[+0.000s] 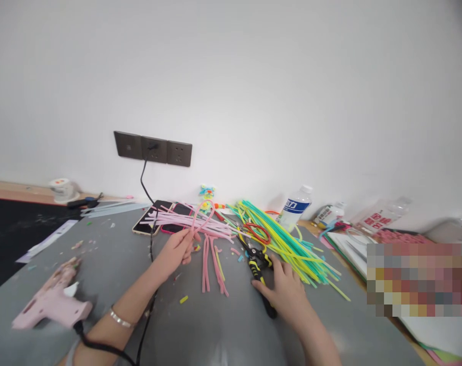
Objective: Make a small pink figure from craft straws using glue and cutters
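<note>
Pink stem (214, 209), head view: the left hand (179, 246) is pinching its loop's base above the counter (200, 330), while the right hand (286, 290) is resting spread over the pliers (256, 264). Bending seems begun; pale pink stems (177, 220) are lying straight, apparently unworked.

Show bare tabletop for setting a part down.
Free: grey tabletop nearside of the pink pipe cleaners, between yellow scrap and pliers; also right of the right hand, nearside of the green-yellow bundle. Crowded: back centre, with phones, paler pink bundle.
</note>
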`<control>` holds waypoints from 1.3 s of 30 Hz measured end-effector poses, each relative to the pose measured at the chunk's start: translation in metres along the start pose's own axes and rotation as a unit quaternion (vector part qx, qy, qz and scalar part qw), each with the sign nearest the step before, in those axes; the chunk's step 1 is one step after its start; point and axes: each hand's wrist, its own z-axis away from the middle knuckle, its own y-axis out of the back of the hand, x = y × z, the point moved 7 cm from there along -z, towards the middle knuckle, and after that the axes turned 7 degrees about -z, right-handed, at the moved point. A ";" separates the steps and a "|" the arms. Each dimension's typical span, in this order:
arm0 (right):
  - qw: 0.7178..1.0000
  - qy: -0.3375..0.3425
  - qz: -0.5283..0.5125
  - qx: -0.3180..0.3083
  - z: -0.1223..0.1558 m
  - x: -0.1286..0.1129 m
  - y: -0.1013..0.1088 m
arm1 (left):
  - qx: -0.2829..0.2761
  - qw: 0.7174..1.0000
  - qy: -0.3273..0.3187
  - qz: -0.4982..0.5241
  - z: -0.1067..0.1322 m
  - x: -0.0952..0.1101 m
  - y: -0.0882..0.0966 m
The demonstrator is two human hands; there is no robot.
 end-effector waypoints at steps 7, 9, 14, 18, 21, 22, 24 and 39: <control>0.999 0.051 0.010 0.005 0.007 0.010 0.007 | 0.032 0.998 -0.026 -0.042 -0.003 -0.001 0.007; 0.999 0.030 -0.040 0.015 0.011 0.019 0.017 | 0.034 0.998 -0.032 -0.053 -0.003 0.000 0.007; 0.941 -0.062 -0.331 -0.034 0.021 0.027 0.035 | 0.050 0.989 -0.061 -0.124 0.000 0.005 0.008; 0.720 -0.048 -0.657 -0.219 0.035 -0.038 0.022 | 0.091 0.962 -0.091 -0.240 0.005 0.015 0.014; 0.549 -0.060 -0.749 -0.366 0.053 -0.097 0.007 | 0.107 0.941 -0.113 -0.302 0.009 0.023 0.016; 0.519 -0.051 -0.756 -0.395 0.057 -0.113 0.004 | 0.109 0.935 -0.119 -0.315 0.009 0.025 0.015; 0.492 -0.039 -0.759 -0.425 0.059 -0.134 -0.003 | 0.110 0.929 -0.129 -0.331 0.010 0.028 0.015; 0.478 -0.044 -0.773 -0.416 0.049 -0.136 -0.002 | 0.116 0.879 -0.168 -0.431 0.011 0.031 0.011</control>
